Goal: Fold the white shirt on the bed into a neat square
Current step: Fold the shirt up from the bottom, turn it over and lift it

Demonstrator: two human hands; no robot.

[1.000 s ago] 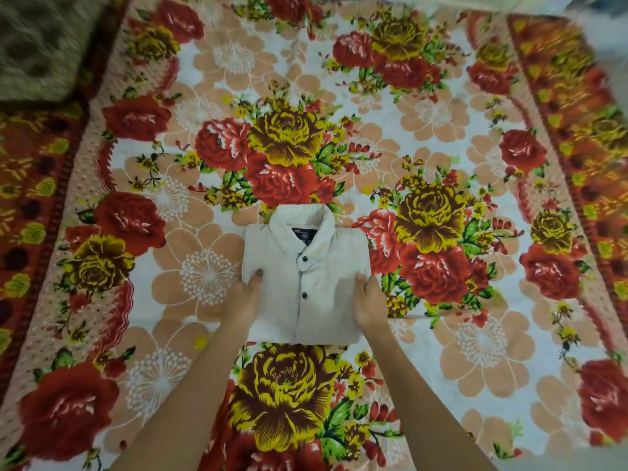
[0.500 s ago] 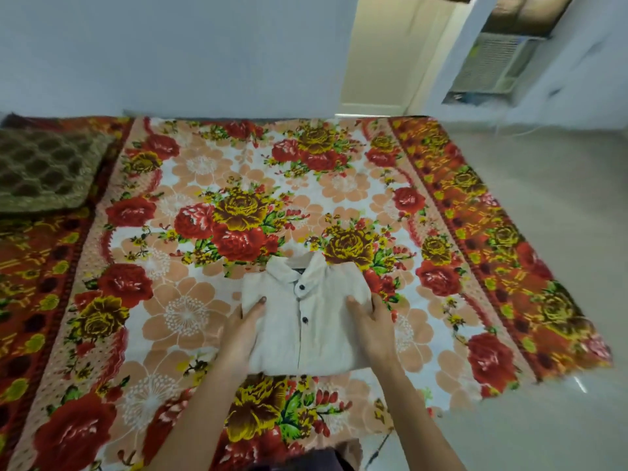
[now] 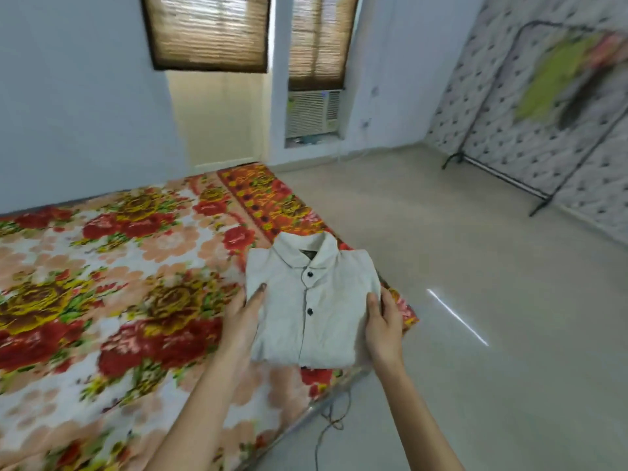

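The white shirt [image 3: 323,300] is folded into a compact square with its collar at the far side and dark buttons down the front. It is lifted over the right edge of the bed [image 3: 102,300], which has a floral cover. My left hand [image 3: 243,314] grips the shirt's left edge, thumb on top. My right hand [image 3: 384,321] grips its right edge, thumb on top and fingers under the fabric.
Bare pale floor [image 3: 475,334] lies right of the bed. A black metal rack [image 3: 530,185] stands by the patterned wall at far right. An air conditioner unit [image 3: 312,112] sits in the far wall. A thin cord [image 3: 326,423] trails off the bed's edge.
Both hands have picked the folded shirt up off the bed and carried it right, towards the bed's edge. My view has swung up and to the right, showing the room.
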